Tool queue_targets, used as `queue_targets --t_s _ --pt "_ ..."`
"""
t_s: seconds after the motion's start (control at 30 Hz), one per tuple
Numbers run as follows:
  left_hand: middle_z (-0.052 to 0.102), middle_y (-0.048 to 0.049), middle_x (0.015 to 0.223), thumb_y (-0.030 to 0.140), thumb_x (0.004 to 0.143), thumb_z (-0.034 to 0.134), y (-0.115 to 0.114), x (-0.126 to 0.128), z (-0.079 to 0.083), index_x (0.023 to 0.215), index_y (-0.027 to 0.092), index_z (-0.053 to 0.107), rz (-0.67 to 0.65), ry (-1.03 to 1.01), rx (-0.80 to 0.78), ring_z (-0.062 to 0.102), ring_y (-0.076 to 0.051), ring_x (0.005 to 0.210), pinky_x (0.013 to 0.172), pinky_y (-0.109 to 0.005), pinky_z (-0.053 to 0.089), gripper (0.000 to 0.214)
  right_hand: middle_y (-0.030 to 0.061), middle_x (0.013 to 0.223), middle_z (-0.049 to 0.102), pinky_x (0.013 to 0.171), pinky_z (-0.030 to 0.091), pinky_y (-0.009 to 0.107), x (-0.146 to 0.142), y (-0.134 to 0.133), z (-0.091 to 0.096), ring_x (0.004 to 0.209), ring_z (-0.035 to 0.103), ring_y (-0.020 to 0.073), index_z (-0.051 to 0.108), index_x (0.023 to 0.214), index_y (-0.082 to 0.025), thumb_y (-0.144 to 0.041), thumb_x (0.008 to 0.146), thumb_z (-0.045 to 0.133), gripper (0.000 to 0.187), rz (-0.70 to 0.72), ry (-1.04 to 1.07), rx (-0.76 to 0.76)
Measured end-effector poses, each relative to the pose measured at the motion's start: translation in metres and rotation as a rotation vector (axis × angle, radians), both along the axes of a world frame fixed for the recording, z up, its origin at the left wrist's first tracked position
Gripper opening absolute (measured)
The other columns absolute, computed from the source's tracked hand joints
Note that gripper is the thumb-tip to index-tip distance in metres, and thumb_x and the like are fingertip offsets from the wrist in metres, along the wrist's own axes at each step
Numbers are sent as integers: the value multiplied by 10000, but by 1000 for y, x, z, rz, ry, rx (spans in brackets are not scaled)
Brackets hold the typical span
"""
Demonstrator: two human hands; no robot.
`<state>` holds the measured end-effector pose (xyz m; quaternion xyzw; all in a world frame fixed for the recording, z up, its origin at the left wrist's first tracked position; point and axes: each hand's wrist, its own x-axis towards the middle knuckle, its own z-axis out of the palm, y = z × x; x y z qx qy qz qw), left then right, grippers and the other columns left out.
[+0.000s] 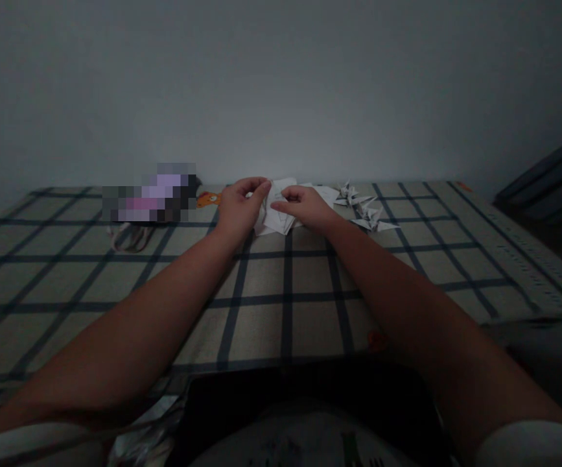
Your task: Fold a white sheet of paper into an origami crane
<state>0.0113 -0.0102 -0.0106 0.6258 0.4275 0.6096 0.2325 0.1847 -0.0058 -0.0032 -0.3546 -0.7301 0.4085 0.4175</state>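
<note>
My left hand (pixel 242 202) is closed, thumb against forefinger, at the left edge of the white papers. A piece of white paper (pixel 260 222) shows just under its fingertips and seems pinched there; most of it is hidden by the hand. My right hand (pixel 307 205) is over the right part of the papers, thumb and curled forefinger apart, nothing visible between them. Loose white sheets (pixel 281 222) with faint markings lie overlapping beneath both hands. Just right of my right hand sit several folded paper cranes (pixel 372 217) with pointed wings.
A blue-and-beige checked cloth (pixel 261 279) covers the table. At the back left lies a blurred-out purple and dark object (pixel 159 198) with a looped strap (pixel 132 237). A plain wall (pixel 281 91) rises behind. Something dark and slatted (pixel 548 178) stands at the right.
</note>
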Motion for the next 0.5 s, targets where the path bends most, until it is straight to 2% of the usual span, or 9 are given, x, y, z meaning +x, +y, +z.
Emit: queue_targets --t_s 0.23,0.37,0.43,0.5 --pt "689 -22 794 426 823 706 1 0 1 801 197 689 -16 -23 40 640 -166 826 760 -271 519 231 -39 690 522 638 353 267 -2 -4 2 637 440 100 589 737 -166 -413 729 753 297 -18 28 -37" --pt "651 -19 874 503 879 638 2 1 -1 882 220 642 -144 -79 -77 625 -150 810 651 -233 512 283 -51 685 501 626 345 250 -3 3 -6 655 442 97 536 721 -192 -421 696 784 339 -86 194 -64" --pt "639 -13 888 508 854 677 2 3 -2 963 234 623 -223 -62 -150 624 -148 777 593 -223 503 300 -62 669 461 592 324 239 -2 7 -10 638 427 94 486 711 -211 -466 693 787 395 -128 311 -96" --pt "617 12 802 465 803 743 1 4 -4 1045 243 607 -299 -37 -190 610 -141 693 561 -224 501 355 -66 667 455 579 323 231 -1 10 -11 637 425 90 488 714 -214 -488 672 809 424 -170 356 -98"
